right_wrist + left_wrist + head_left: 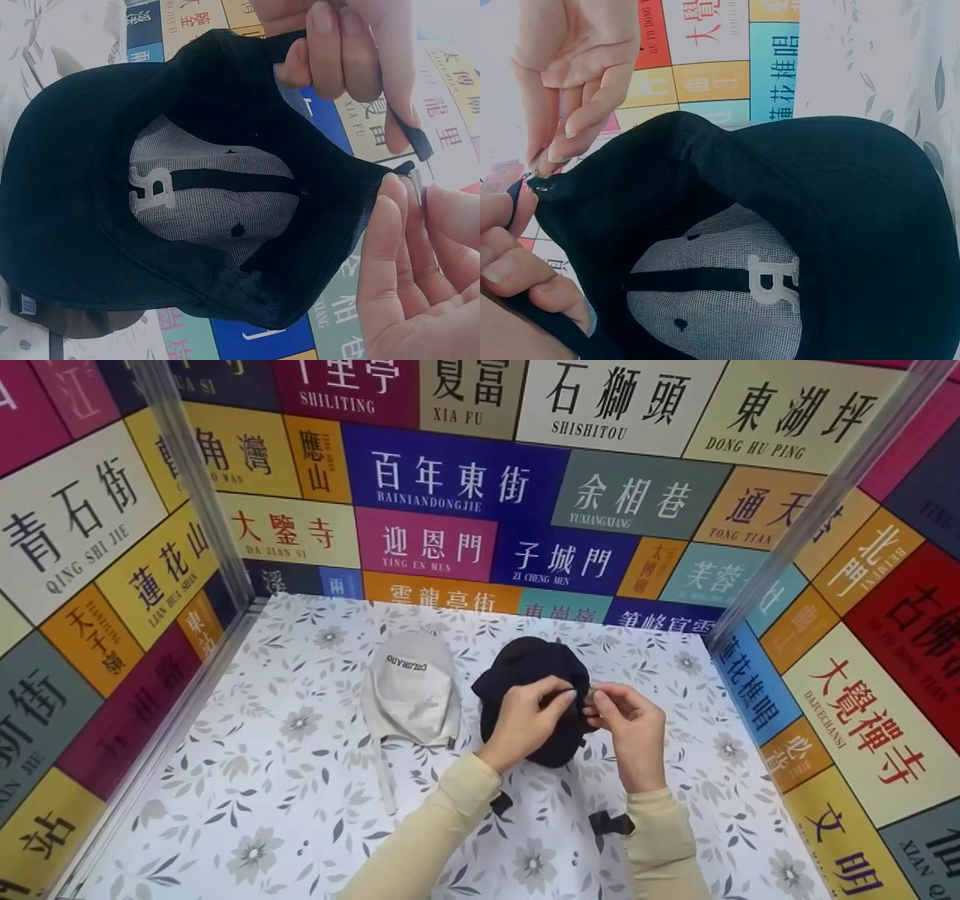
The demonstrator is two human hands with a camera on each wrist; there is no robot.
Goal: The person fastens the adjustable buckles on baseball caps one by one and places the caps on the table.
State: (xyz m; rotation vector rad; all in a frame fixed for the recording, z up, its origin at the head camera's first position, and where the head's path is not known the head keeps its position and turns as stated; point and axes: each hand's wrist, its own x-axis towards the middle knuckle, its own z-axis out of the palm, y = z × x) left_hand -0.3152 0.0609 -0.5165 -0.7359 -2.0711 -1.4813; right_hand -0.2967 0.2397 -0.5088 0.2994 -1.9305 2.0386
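Observation:
A black cap [525, 660] is held off to the right of a pale cap [412, 690]; its hollow inside [712, 262] shows mesh and a letter patch. The left hand [529, 720] pinches a dark strap [416, 139] of the cap, the strap running along its fingers. Beside it, the right hand [637, 731] pinches a small metal buckle [418, 186] at the end of the cap's back edge. In the left wrist view, the fingertips of both hands nearly meet at the buckle [534, 178]. Whether the strap passes through the buckle, I cannot tell.
The pale cap bears dark lettering, and its strap [384, 780] trails toward the front over the floral tabletop [300, 810]. Panels with printed signs [450, 472] stand behind and at both sides, with clear posts at the corners. Black bands [611, 823] are at the wrists.

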